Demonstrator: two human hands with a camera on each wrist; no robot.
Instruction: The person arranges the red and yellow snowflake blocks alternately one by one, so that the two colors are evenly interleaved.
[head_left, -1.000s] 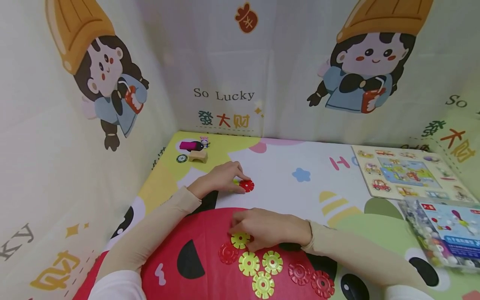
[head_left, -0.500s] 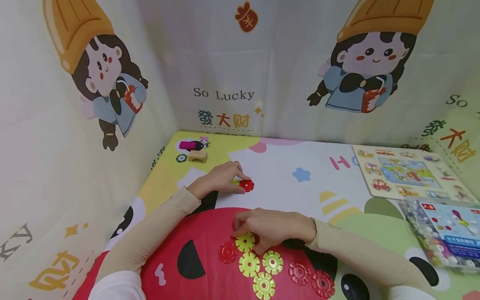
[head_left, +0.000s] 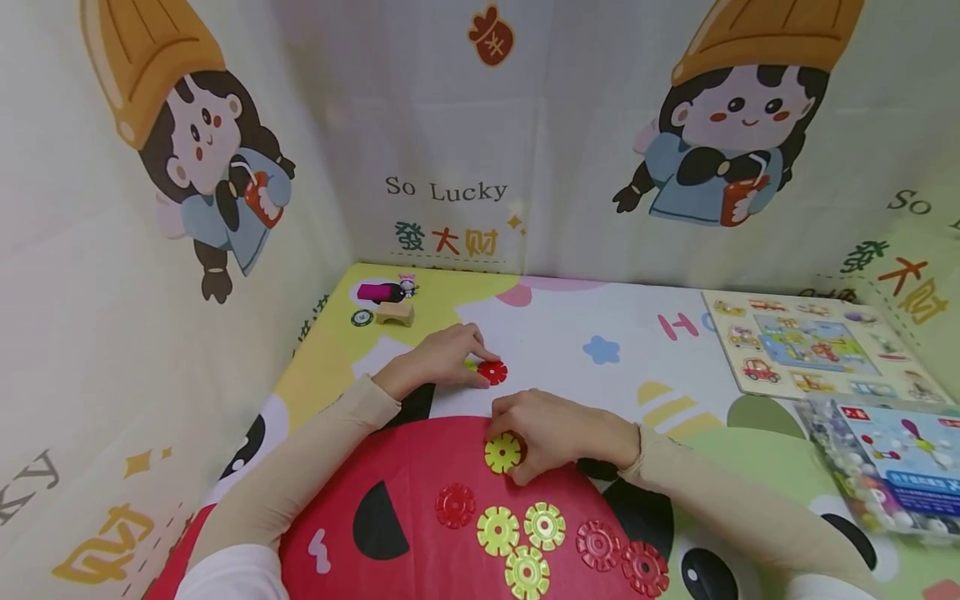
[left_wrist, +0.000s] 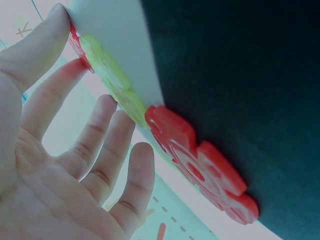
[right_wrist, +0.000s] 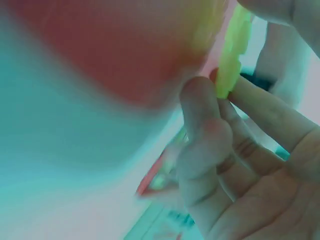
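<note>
Pale cartoon-printed fabric walls (head_left: 570, 142) behind a colourful tabletop (head_left: 547, 329).

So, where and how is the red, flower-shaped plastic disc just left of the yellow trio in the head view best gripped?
Probably by its notched rim, near and far edges pinched from above: the red disc lies flat and looks thin, those edges look free, and the nearest yellow plastic disc sits close on its right.

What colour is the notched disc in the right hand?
Yellow; the notched disc shows best in the head view.
</note>
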